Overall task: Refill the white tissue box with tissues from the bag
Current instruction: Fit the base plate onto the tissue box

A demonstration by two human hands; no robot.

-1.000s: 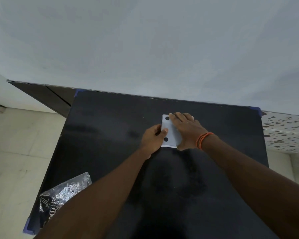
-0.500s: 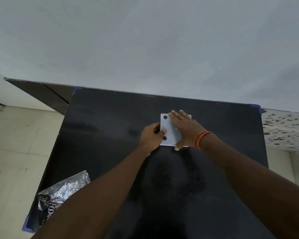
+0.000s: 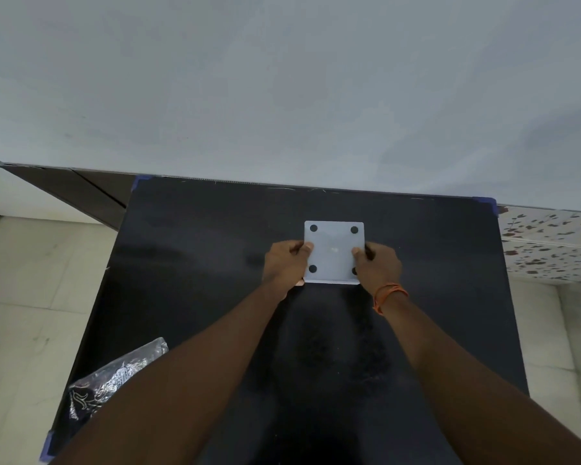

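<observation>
The white tissue box (image 3: pixel 333 251) rests upside down on the black table (image 3: pixel 198 263), its flat underside with dark round feet at the corners facing up. My left hand (image 3: pixel 285 263) grips the box's left edge, thumb on top. My right hand (image 3: pixel 378 265), with an orange band at the wrist, grips the right edge the same way and covers part of the near right foot. The crinkly clear bag (image 3: pixel 114 377) with dark print lies at the table's near left corner, partly hidden behind my left forearm. No loose tissues are in view.
The table's far edge meets a plain grey wall (image 3: pixel 282 95). Blue tape marks the table corners (image 3: pixel 485 203). Pale floor tiles (image 3: pixel 31 297) lie to the left, and a speckled tiled surface (image 3: pixel 550 243) to the right.
My right hand slid off the top of the box to its right edge, uncovering the whole underside. My left hand stayed at the left edge. Both hands now hold the box by its sides.
</observation>
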